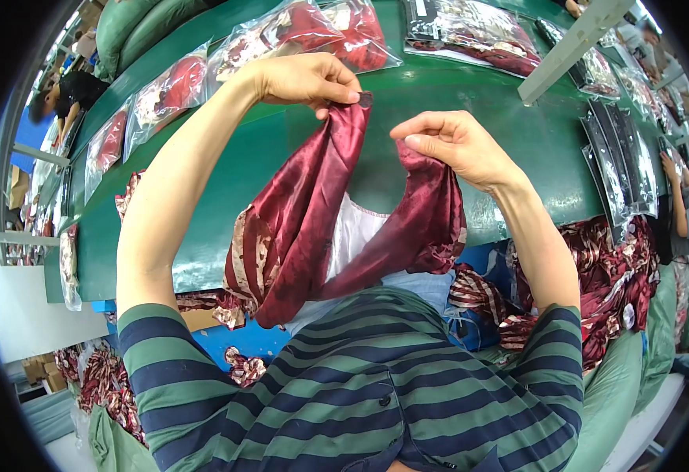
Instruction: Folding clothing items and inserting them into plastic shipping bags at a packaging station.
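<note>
I note the near edge of the green table (297, 149) running just beyond my chest, with a bare stretch of green directly ahead between my raised hands and the far row of packages. That stretch is the only open surface; the far and right edges are lined with goods.

My left hand (307, 79) is lifted above the table, wrist bent, thumb and fingers pinched shut on the top corner of the dark red satin garment (305, 220). My right hand (453, 143) is held slightly lower and to the right, fingers curled and closed on the garment's other upper edge. The garment hangs spread between the two grips, draping down to my striped shirt, with a white lining (352, 236) showing in the gap.

Around the work: clear bags holding red fabric (297, 31) lie along the far edge; dark flat packages (624, 169) are stacked at the right edge. A pale bar (572, 43) crosses overhead at upper right. A heap of red patterned cloth (604, 275) sits just beside my right elbow, and more lies low at left (105, 385). Another person's arm (679, 200) shows at far right, well apart.
</note>
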Available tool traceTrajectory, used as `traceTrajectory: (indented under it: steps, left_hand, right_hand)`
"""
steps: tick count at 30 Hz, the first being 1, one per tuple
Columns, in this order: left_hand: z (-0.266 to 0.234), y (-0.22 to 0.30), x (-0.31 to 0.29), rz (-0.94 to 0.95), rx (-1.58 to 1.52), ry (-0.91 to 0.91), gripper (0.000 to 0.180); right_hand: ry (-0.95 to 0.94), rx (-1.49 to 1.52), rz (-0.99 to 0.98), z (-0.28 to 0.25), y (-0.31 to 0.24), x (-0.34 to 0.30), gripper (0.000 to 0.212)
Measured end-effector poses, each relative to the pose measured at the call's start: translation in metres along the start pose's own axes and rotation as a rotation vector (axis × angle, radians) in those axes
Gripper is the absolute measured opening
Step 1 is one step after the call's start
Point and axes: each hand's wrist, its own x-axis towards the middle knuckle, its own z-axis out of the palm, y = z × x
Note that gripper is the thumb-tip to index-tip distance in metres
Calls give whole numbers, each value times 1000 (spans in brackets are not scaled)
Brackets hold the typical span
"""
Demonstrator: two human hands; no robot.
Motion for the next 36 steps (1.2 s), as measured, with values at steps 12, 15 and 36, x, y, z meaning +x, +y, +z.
traceTrajectory:
  steps: [12, 15, 36]
  left_hand:
    - [14, 12, 0, 76, 169, 65, 17]
    - [12, 8, 0, 87, 182, 64, 17]
    - [24, -1, -3, 177, 320, 274, 18]
  right_hand:
    - [169, -78, -164, 9, 21, 44, 13]
    - [173, -79, -164, 11, 25, 49, 13]
    - [183, -274, -159, 13, 18, 53, 11]
